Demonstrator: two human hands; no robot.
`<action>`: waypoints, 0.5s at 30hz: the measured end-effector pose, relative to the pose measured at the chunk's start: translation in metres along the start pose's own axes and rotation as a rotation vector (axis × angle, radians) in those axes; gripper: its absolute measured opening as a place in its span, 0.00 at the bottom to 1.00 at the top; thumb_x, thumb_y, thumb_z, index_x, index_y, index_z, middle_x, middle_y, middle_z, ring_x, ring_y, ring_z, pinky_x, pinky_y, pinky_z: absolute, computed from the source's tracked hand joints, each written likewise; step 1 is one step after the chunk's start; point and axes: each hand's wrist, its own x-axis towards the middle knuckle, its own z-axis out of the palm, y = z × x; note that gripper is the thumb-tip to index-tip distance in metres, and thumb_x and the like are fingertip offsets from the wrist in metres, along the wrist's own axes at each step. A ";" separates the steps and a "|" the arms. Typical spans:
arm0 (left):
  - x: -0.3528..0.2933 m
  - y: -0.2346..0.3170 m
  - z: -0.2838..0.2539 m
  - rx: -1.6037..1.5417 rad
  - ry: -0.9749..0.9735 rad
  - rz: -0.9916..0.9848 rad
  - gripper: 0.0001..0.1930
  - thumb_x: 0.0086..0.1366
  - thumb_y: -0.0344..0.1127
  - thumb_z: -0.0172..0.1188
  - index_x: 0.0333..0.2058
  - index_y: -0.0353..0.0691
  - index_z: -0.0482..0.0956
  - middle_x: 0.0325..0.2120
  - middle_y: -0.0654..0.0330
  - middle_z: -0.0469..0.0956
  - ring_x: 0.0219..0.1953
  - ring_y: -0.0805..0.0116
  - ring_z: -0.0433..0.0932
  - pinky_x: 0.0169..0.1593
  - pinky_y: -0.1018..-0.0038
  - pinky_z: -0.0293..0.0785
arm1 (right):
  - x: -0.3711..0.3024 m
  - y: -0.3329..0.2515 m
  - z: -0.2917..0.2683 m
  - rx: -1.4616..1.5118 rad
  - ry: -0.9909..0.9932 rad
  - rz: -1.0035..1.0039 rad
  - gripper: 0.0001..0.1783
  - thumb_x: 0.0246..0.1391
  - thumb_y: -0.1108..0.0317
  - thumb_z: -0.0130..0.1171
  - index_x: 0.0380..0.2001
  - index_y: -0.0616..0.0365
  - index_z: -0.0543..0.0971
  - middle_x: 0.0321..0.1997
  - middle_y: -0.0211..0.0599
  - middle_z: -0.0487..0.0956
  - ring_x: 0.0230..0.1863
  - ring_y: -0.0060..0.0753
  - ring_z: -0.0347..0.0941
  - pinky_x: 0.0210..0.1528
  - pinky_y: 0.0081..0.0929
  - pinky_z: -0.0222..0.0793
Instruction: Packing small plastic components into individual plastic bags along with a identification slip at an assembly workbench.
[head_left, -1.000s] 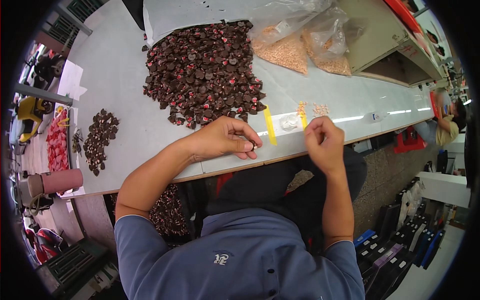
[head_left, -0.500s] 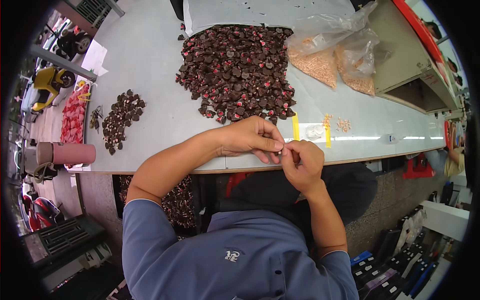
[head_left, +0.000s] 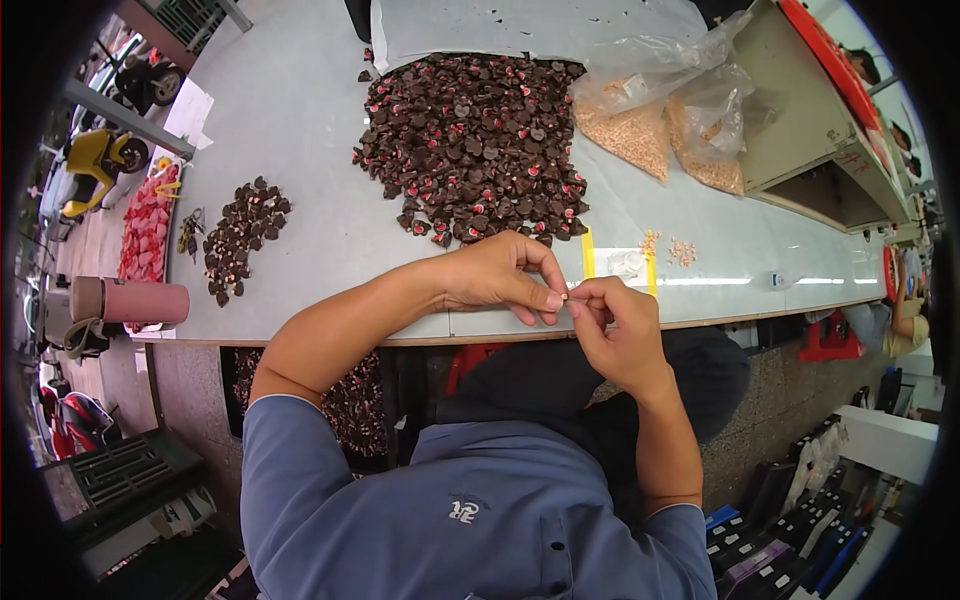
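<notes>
So both hands are up at the near edge of the bench (head_left: 300,200), fingertips meeting. My left hand (head_left: 495,275) and right hand (head_left: 620,330) are pinching one tiny pale part (head_left: 567,297) between thumbs and forefingers, too small to make out what it is. Just past them sit two yellow strips (head_left: 588,255) with a few small tan bits (head_left: 683,250) beside. Further out is the big pile of dark brown and red pieces (head_left: 470,140), two clear bags of tan bits (head_left: 650,125) to its right, a smaller dark pile (head_left: 240,235) off left and a pink bottle (head_left: 135,300) at the edge
</notes>
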 end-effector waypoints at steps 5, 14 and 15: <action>0.001 0.000 0.001 0.058 -0.024 -0.001 0.11 0.59 0.32 0.70 0.36 0.35 0.79 0.34 0.57 0.81 0.37 0.67 0.84 0.36 0.76 0.82 | 0.003 0.000 0.002 -0.085 0.021 -0.075 0.08 0.47 0.78 0.64 0.32 0.59 0.77 0.13 0.31 0.70 0.14 0.29 0.68 0.18 0.27 0.61; 0.000 0.000 -0.001 0.065 -0.006 -0.021 0.12 0.60 0.34 0.70 0.37 0.34 0.79 0.34 0.57 0.81 0.37 0.66 0.84 0.37 0.75 0.82 | 0.003 0.001 0.003 -0.093 0.005 -0.074 0.06 0.49 0.81 0.63 0.31 0.62 0.78 0.14 0.28 0.70 0.14 0.19 0.65 0.17 0.20 0.59; 0.000 0.000 -0.001 0.067 -0.007 -0.021 0.12 0.60 0.34 0.70 0.37 0.34 0.79 0.34 0.57 0.81 0.37 0.66 0.84 0.37 0.75 0.82 | 0.003 0.001 0.004 -0.084 0.013 -0.069 0.06 0.49 0.81 0.63 0.31 0.62 0.78 0.14 0.28 0.70 0.13 0.19 0.65 0.17 0.20 0.58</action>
